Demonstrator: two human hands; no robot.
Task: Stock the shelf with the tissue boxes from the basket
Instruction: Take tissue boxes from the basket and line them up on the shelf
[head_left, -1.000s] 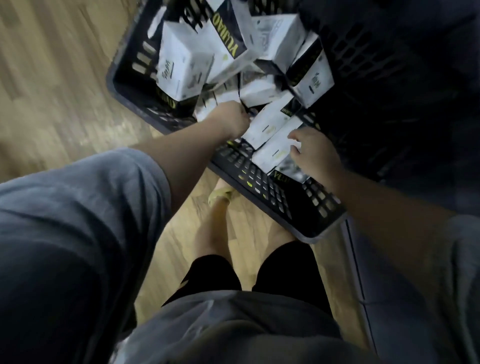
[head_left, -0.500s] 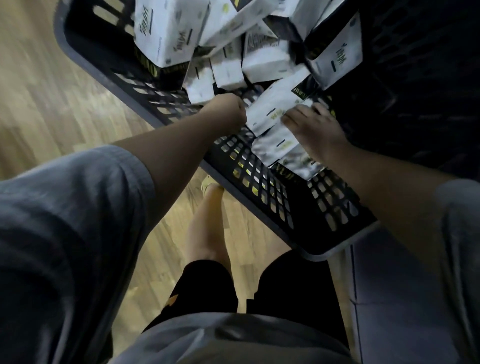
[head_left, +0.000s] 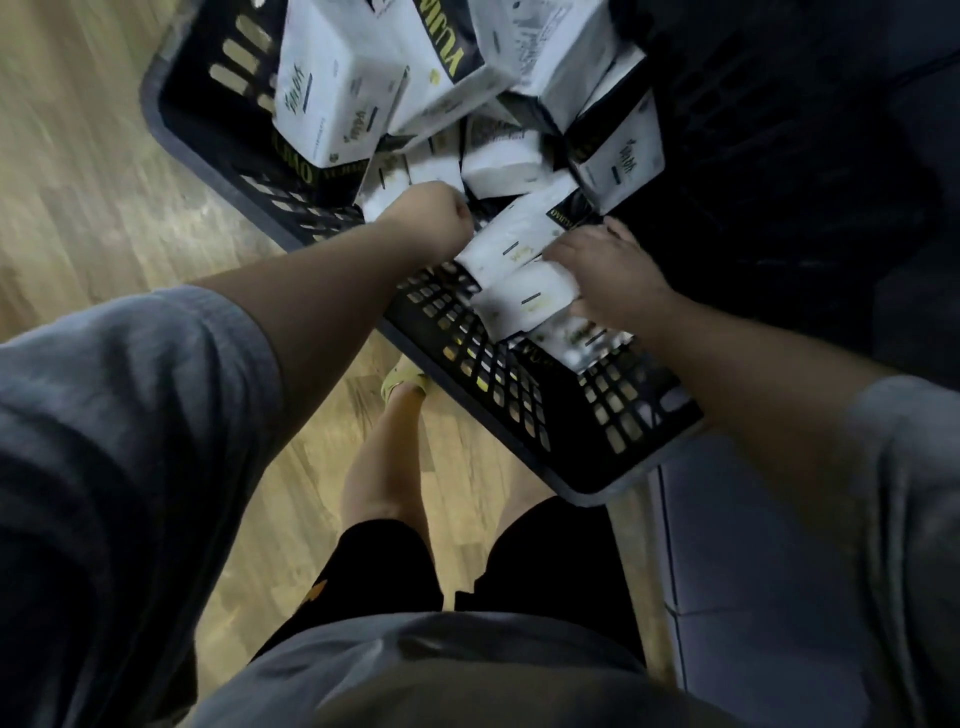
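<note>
A black slotted basket (head_left: 524, 415) holds several white tissue boxes with black and yellow lettering, piled loosely. Both my hands are inside it at the near side. My left hand (head_left: 431, 218) is curled and grips the left end of a white tissue box (head_left: 514, 241); its fingers are hidden under the knuckles. My right hand (head_left: 608, 270) holds the right side of a second tissue box (head_left: 530, 306) lying just below the first, fingers over its end. A larger box (head_left: 337, 104) lies at the basket's far left.
The basket stands on a light wooden floor (head_left: 78, 182). My legs and a yellow sandal (head_left: 400, 382) are under the basket's near edge. A grey flat surface (head_left: 753, 571) lies to the right, and the area beyond the basket's right side is dark.
The view has shifted slightly, so the basket sits a little lower and further right in frame. Both hands stay on the same boxes at the basket's near side; my right hand has closed further over its box.
</note>
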